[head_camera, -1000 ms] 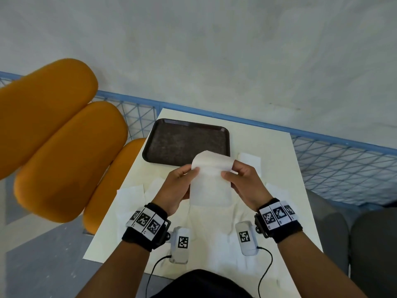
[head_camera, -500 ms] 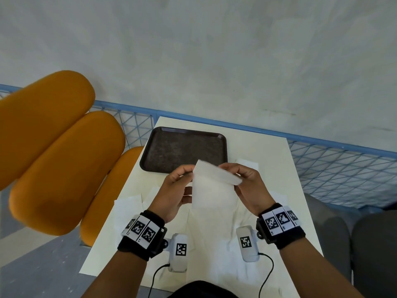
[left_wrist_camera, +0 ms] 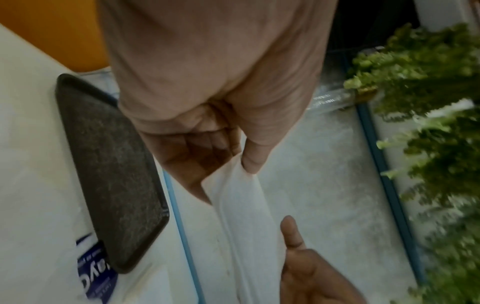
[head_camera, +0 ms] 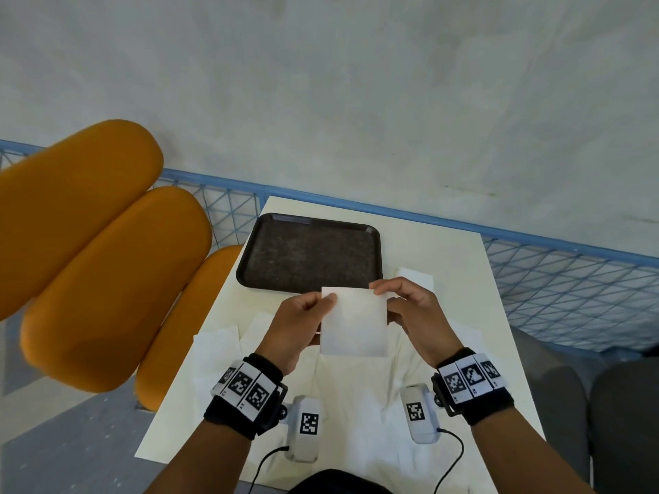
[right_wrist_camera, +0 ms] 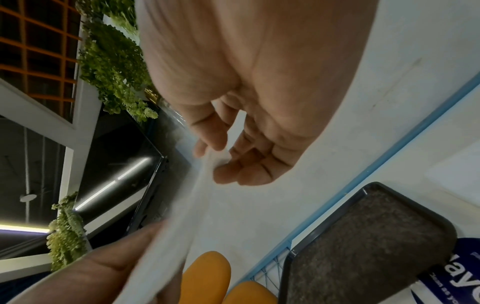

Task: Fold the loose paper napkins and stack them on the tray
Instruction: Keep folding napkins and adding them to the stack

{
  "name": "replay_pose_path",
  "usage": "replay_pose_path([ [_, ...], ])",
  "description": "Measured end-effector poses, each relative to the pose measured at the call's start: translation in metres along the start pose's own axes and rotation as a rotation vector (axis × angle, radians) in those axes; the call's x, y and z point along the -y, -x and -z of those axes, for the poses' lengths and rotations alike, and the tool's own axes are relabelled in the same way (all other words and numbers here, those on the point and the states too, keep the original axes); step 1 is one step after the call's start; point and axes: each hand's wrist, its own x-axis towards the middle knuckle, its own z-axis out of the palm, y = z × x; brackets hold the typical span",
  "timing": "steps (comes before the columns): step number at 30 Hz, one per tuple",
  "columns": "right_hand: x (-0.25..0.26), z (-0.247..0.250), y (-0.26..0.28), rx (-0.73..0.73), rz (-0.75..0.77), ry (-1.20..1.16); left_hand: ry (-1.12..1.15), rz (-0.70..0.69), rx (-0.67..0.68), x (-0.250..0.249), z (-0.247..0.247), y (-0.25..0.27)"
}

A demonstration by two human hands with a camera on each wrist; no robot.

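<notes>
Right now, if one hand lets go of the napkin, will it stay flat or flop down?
Probably flop: the napkin is thin paper, and it bends in the left wrist view between the left hand and right hand. It looks very light, so air may move it. Being doubled over, it may droop less than the loose napkins.

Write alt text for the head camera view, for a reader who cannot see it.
Two hands hold a folded white napkin above a white table: the left hand pinches its upper left corner, the right hand its upper right. Beyond it lies a dark tray with nothing on it; loose napkins lie under the wrists, and orange cushions stand at left.
</notes>
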Motion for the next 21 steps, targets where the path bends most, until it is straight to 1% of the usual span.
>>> replay_pose_path([
  [2,-0.001,0.005,0.002,0.000,-0.011,-0.004,-0.125,-0.066,-0.023,0.005,0.002,-0.004],
  [4,0.000,0.009,0.002,-0.003,-0.007,0.062,-0.300,-0.152,-0.032,0.009,0.003,-0.006],
  [7,0.006,0.003,-0.001,0.072,0.067,0.365,-0.556,-0.287,-0.035,0.007,0.000,-0.004],
  [9,0.010,-0.005,-0.004,0.151,0.101,0.574,-0.635,-0.384,-0.024,0.004,-0.005,-0.003],
  [11,0.013,-0.011,-0.005,0.180,0.108,0.688,-0.696,-0.470,-0.033,0.002,-0.007,-0.001],
  [13,0.014,-0.009,-0.007,0.183,0.116,0.736,-0.746,-0.531,-0.046,0.004,-0.005,-0.002],
  [16,0.017,0.006,-0.005,0.163,0.093,0.697,-0.720,-0.513,-0.033,0.009,-0.001,-0.006],
  [21,0.006,0.028,0.000,0.109,0.066,0.626,-0.543,-0.351,0.022,0.011,-0.012,-0.006],
])
